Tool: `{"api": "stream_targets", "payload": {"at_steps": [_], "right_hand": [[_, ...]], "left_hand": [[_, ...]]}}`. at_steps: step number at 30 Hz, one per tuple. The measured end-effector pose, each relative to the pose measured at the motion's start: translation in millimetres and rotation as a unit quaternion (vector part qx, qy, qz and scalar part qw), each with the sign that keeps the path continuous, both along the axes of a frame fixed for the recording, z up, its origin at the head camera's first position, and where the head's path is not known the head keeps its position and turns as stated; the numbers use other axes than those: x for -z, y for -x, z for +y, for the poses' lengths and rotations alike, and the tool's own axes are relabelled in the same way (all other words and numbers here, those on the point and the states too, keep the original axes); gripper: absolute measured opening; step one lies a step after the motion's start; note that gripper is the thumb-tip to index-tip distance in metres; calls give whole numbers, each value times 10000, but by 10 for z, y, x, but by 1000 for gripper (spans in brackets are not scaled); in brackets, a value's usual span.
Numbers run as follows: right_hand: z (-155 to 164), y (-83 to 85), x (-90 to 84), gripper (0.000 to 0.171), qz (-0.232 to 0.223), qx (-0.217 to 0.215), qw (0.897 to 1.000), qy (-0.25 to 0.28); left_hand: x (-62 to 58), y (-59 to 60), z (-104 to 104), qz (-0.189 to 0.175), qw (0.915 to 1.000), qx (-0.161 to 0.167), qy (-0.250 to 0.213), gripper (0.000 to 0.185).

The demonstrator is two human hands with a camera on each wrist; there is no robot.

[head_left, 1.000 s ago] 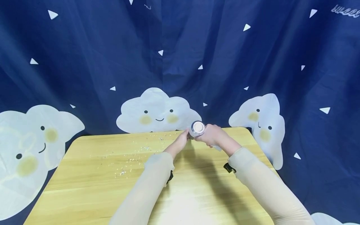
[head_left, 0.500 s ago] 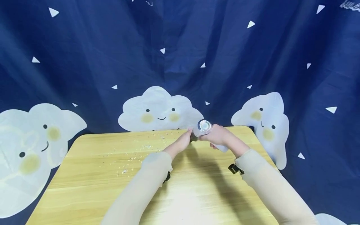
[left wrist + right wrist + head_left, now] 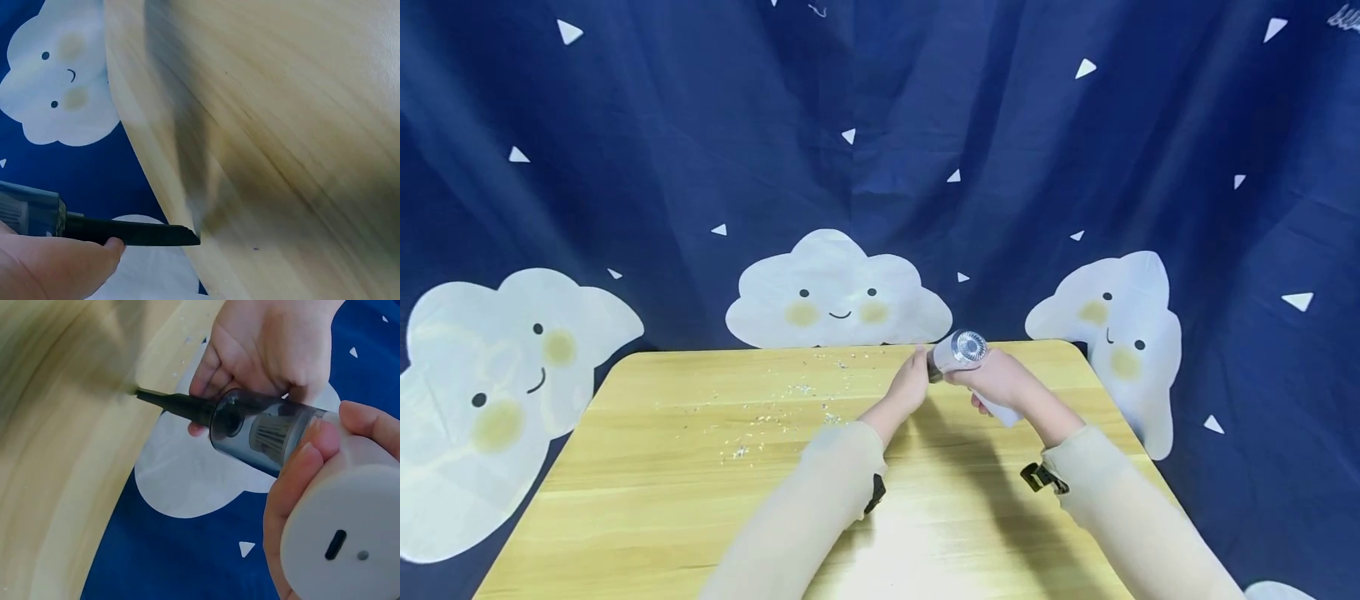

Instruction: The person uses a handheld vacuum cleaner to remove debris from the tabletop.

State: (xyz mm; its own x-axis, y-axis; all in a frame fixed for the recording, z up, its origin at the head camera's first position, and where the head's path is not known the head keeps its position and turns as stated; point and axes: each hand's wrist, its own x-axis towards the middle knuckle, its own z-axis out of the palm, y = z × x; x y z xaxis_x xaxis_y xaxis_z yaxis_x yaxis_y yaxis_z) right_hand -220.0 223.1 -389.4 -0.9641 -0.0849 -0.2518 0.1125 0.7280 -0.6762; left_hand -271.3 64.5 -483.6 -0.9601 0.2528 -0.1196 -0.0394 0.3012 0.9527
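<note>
My right hand (image 3: 1000,383) grips the white body (image 3: 350,537) of a small handheld vacuum (image 3: 958,350) over the table's far edge. Its smoky clear dust cup (image 3: 262,434) ends in a thin black nozzle (image 3: 178,403), whose tip reaches the rim of the wooden table (image 3: 700,500). My left hand (image 3: 913,387) curls its fingers (image 3: 262,344) round the base of the nozzle, just in front of the cup. The left wrist view shows the nozzle (image 3: 131,233) lying over my thumb (image 3: 56,269) beside the table edge (image 3: 144,156).
Small pale crumbs (image 3: 775,412) are scattered over the table's far left half. A dark blue curtain with white cloud faces (image 3: 838,292) hangs right behind the table. Black wrist straps (image 3: 1041,477) sit on both beige sleeves.
Both hands and the vacuum have drifted slightly to the right along the far edge. Both hands keep the same hold.
</note>
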Motion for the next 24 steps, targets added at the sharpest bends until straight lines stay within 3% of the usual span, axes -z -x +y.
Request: {"api": "stream_targets", "payload": {"at_steps": [7, 11, 18, 24], "right_hand": [[-10, -47, 124, 38, 262, 162, 9994, 172], [-42, -80, 261, 39, 516, 272, 9978, 307], [-87, -162, 529, 46, 772, 830, 9929, 367], [-140, -151, 697, 46, 813, 1159, 9845, 1040]], "left_hand": [[185, 53, -16, 612, 9979, 187, 108, 75], [247, 60, -36, 770, 9964, 179, 316, 82], [304, 101, -41, 779, 9941, 360, 664, 90], [291, 150, -36, 529, 9966, 313, 543, 83]]}}
